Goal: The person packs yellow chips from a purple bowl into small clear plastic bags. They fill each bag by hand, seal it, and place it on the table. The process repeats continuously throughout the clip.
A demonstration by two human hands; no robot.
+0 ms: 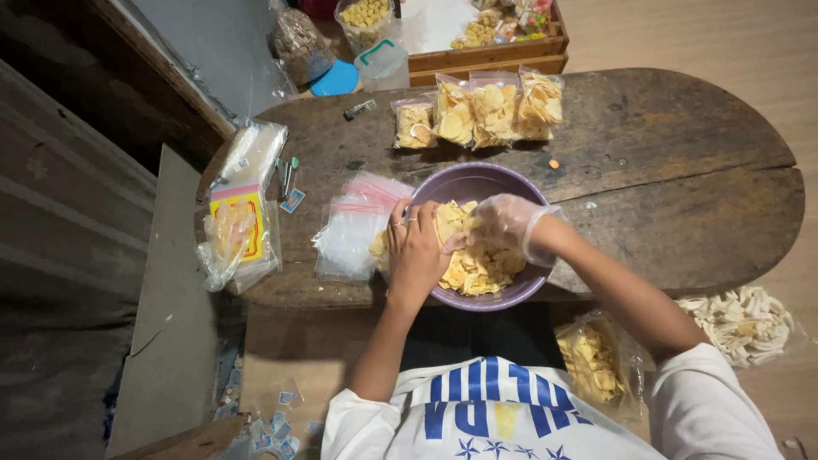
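Nearest us, at 5 o'clock below the worktop edge, a large bag of yellow chips (596, 362) lies on the floor, with a pile of pale white crackers (745, 319) at 4 o'clock. On the dark wooden worktop (682, 196) sits the purple bowl (477, 183), well stocked with loose yellow chips (481, 268), so we judge plenty is left to pack. Our left hand (417, 251) curls over the bowl's 9 o'clock rim, gripping what seems a small clear bag partly filled; our gloved right hand (503, 223) is clenched on chips above the bowl's middle. Just left of the bowl lies a stack of empty zip bags (354, 234), unfilled. Farther off, at 12 o'clock, four filled chip bags (481, 111) stand in a row: the finished share. Beyond them is a wooden tray (490, 58) of snacks.
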